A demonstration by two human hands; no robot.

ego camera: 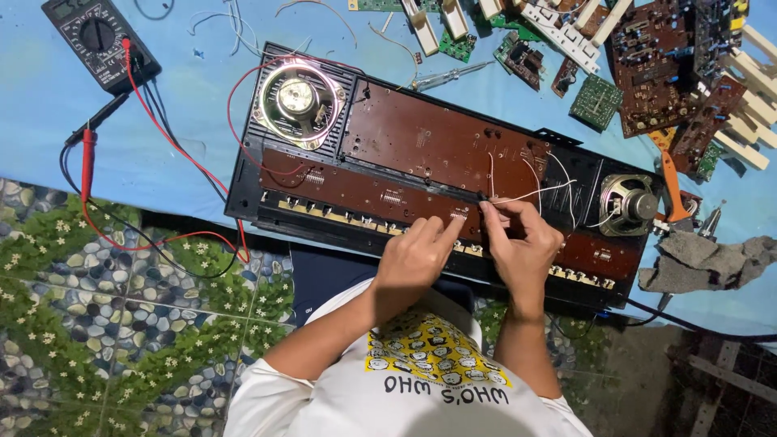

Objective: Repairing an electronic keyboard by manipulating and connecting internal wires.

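Blue cloth (48, 129) covers the work surface; an opened electronic keyboard chassis (243, 190) lies across frame centre, long axis running upper left to lower right. Right hand (524, 243) pinches thin white wires (534, 193) between thumb and forefinger, just above the brown circuit board (437, 142). Left hand (417, 255), immediately to its left, presses an extended forefinger on the board edge, other fingers curled.

White short-sleeved T-shirt (421, 388), yellow cartoon-face print, bare forearms
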